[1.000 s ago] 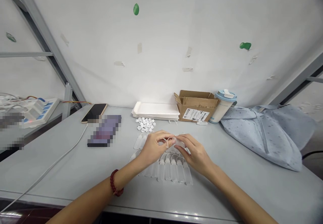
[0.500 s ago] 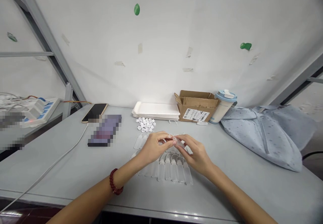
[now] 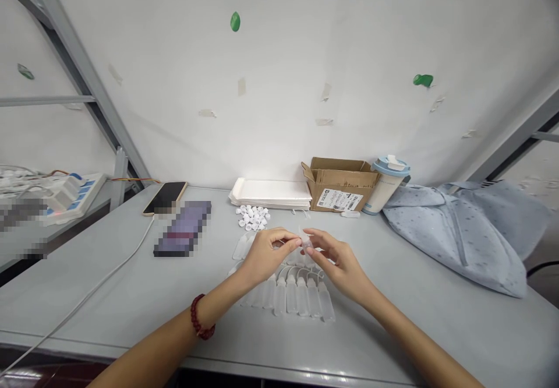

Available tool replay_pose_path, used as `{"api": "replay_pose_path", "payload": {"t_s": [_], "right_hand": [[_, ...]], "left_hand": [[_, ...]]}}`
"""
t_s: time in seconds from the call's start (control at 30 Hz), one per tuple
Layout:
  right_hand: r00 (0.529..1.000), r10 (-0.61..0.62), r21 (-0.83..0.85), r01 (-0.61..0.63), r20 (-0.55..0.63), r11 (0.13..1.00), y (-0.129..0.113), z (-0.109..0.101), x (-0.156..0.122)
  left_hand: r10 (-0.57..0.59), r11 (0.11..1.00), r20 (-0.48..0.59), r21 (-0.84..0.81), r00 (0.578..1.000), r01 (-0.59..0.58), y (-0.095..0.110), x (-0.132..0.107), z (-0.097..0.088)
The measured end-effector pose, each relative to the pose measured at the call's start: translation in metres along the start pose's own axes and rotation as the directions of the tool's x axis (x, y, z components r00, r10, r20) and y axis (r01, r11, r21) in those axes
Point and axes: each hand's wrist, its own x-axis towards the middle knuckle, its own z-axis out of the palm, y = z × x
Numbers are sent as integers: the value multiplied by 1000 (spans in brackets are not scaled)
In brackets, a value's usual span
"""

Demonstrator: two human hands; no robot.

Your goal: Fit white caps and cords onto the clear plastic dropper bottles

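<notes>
A small translucent bottle (image 3: 307, 243) is held in the air on the near side of the cardboard box (image 3: 340, 187), between the fingertips of both hands. The left hand (image 3: 267, 254) has its thumb and forefinger pinched together at the bottle's left side, close to the upper end. The right hand (image 3: 339, 261) holds the bottle from the other side, thumb against its lower part and fingers curved around the far side. The bottle's narrow end points upward; it is so small and clear that I cannot tell whether the left fingertips are on its neck or its strap.

Also nearer than the box, below the hands, lie rows of similar bottles (image 3: 292, 299) with thin looped straps. A pile of white caps (image 3: 253, 218) sits to the box's left, slightly nearer, and a white stack (image 3: 271, 191) lies just beside the box on that side. A lidded cup (image 3: 385, 187) stands at its right.
</notes>
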Motion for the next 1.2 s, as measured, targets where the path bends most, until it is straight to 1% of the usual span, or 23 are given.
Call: {"api": "replay_pose_path", "payload": {"t_s": [0.1,0.17,0.23,0.27,0.33,0.4,0.5,0.57,0.63,0.77,0.9,1.0,1.1,1.17,1.2], "right_hand": [[999,34,108,-38,34,993,-1,0,1],[996,67,208,-78,60,975,-2,0,2],[991,108,292,-128,84,948,-3,-1,3],[987,131,322,-154,93,934,-5,-1,3],[979,169,376,-198,110,905,-7,-2,4],[974,189,423,-225,126,878,-9,-3,5],[971,203,461,-239,126,855,-9,-4,5],[969,215,476,-248,123,844,-8,-4,5],[966,221,497,-258,132,829,-6,-4,4],[966,205,527,-259,160,810,-4,-4,4],[958,200,496,-279,206,822,-7,-6,5],[944,201,419,-298,261,857,-9,-15,8],[918,209,260,-304,338,916,-11,-32,9],[878,221,117,-296,423,948,-11,-47,9],[847,229,48,-285,479,957,-11,-54,8]], "left_hand": [[58,995,-38,80,998,-55,1,-1,1],[150,976,-96,176,984,-132,1,-3,2],[281,932,-134,274,950,-237,0,-5,4],[353,901,-127,315,927,-300,0,-5,5],[470,828,-59,374,881,-417,0,-7,7],[522,769,32,415,852,-486,0,-8,9],[533,713,114,472,838,-518,1,-9,10],[545,683,136,501,828,-532,1,-9,11],[552,672,140,510,822,-538,0,-10,11],[539,710,103,478,836,-516,-3,-10,12],[528,741,66,452,847,-497,-5,-9,14],[517,754,60,440,854,-488,-5,-9,16],[486,778,82,413,870,-473,-1,-12,22],[454,796,124,389,882,-464,4,-16,28],[433,803,155,380,888,-458,6,-18,32]]}}
